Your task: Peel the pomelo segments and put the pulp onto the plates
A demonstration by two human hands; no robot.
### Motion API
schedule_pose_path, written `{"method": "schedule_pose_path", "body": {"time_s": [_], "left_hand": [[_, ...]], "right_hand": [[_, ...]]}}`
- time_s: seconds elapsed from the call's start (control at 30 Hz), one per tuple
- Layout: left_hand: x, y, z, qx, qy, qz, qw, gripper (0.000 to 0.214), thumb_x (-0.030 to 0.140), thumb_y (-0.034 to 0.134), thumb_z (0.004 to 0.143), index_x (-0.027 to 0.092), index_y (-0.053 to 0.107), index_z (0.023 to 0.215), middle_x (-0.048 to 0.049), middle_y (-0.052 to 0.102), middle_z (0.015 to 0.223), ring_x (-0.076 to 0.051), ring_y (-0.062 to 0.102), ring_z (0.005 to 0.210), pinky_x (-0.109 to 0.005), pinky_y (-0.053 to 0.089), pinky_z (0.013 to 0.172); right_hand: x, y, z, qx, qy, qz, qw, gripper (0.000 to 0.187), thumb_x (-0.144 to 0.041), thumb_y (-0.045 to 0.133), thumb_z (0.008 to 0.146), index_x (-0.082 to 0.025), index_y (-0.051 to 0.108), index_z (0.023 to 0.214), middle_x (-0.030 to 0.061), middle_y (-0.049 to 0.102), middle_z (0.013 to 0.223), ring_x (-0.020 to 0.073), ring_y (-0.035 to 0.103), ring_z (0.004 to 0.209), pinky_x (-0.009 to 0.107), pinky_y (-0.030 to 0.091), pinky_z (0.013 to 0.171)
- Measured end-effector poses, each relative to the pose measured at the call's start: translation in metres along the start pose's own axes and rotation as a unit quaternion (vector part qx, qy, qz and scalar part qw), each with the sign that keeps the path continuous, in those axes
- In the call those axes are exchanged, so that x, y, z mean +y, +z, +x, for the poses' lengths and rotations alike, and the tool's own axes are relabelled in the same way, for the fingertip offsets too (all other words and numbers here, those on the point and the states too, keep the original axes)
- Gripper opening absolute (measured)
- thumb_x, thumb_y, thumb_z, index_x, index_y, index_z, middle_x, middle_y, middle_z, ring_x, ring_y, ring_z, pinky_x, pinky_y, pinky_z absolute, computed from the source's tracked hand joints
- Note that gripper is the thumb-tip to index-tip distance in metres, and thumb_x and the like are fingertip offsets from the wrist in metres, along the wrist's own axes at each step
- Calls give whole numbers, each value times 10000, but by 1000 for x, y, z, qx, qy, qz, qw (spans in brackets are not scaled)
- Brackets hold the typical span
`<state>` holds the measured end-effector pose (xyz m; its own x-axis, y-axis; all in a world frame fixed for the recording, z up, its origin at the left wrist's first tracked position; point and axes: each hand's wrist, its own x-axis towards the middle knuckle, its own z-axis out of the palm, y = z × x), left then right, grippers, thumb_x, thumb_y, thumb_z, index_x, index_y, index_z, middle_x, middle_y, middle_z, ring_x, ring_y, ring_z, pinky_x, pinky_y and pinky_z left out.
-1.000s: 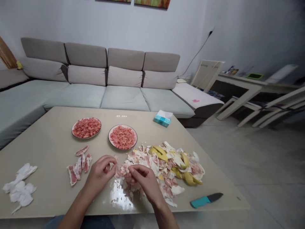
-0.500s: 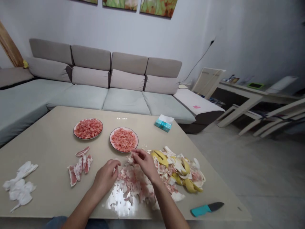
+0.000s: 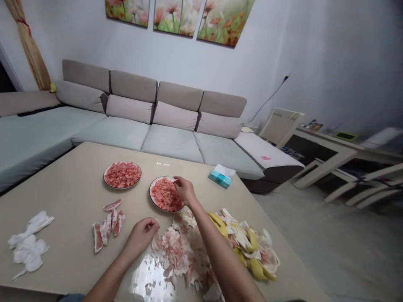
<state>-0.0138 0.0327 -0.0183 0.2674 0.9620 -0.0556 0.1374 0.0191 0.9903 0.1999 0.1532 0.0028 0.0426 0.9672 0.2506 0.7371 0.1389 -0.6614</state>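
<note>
- Hanging at the right rim of the nearer plate (image 3: 152, 188), the right hand (image 3: 185, 191) has bent fingers; whether they pinch anything, I cannot tell.
- The left hand (image 3: 142, 235) is loosely curled above the desk (image 3: 72, 201), beside the peel scraps (image 3: 176, 247); its grip is hidden.
- Pink fruit pieces (image 3: 164, 193) lie on that plate, toward the desk's far edge: probably light, moist, slippery and easily crushed, best taken gently by their sides.
- Fruit segments (image 3: 108, 224) toward the desk's left edge look firmer; hold their ends.
</note>
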Motion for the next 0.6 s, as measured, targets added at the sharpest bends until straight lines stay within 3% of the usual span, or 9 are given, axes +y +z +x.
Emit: {"method": "schedule_pose_path", "body": {"time_s": [0.17,0.27,0.37,0.5,0.6], "left_hand": [[-4,5,0,-25,-69,-134,988,383,529,617,737,147,615,711,38,507,541,-118,476,486,-221,387,472],[-4,7,-1,-21,-97,-218,971,407,549,621,738,145,626,784,18,549,597,-121,536,536,-248,482,550],[-2,6,-3,-12,-115,-287,951,327,453,672,737,151,633,858,-17,610,717,-137,609,666,-297,541,706],[1,3,-4,-16,-133,-339,931,228,272,712,729,149,633,905,-51,653,816,-157,653,778,-325,540,819],[2,1,-5,-19,-134,-355,925,243,193,734,716,150,632,933,-68,672,874,-175,661,842,-338,536,858]], "right_hand": [[2,-6,-12,-13,-9,-41,999,237,-293,554,939,-174,593,1141,79,609,1172,202,623,978,404,530,839],[1,-7,-24,-28,-13,-62,998,243,-292,552,940,-179,588,1153,80,608,1175,198,626,967,398,535,831],[0,-7,-30,-23,-1,-86,996,221,-303,547,943,-182,602,1120,73,619,1151,190,628,950,389,532,827],[-4,-11,-28,-7,0,-93,996,80,-213,633,857,-187,705,881,72,693,986,212,639,921,347,491,835],[-8,-13,-29,10,-15,-72,997,220,-100,670,750,-215,732,927,83,699,1057,240,620,1011,310,452,868]]}}
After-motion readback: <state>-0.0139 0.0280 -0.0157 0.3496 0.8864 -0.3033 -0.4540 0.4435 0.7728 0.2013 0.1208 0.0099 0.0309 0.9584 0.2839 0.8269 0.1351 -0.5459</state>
